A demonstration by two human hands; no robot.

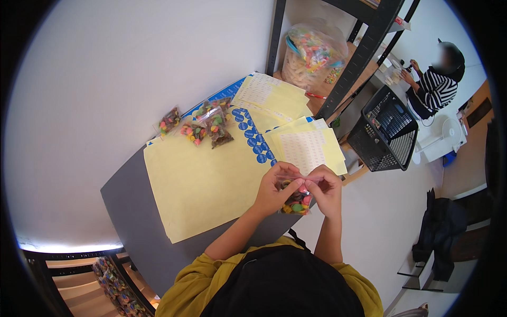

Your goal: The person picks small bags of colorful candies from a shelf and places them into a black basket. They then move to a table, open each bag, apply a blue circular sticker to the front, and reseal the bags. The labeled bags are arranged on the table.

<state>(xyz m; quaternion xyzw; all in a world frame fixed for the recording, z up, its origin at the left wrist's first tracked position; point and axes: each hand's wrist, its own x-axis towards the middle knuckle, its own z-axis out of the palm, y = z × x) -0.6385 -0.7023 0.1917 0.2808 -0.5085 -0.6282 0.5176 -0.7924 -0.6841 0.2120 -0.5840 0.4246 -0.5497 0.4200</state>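
Both my hands hold one clear plastic bag of colourful candies point(296, 204) by its top edge, above the right front of the grey table point(130, 206). The thumb and fingers of my left hand point(275, 190) pinch the bag's top beside those of my right hand point(326, 192); the two thumbs almost meet. Large yellow sheets point(198, 178) cover much of the table. Several filled candy bags point(218, 125) lie together at the back, with another filled bag point(170, 120) near the wall. Sheets of small printed labels point(303, 148) lie just beyond my hands.
A black metal shelf rack point(348, 63) at the back right holds big candy sacks point(313, 47) and a red pen point(317, 96). Right of it stands a black plastic basket point(380, 138). A co-worker point(435, 87) works farther off. More candy bags point(119, 289) fill a shelf at lower left.
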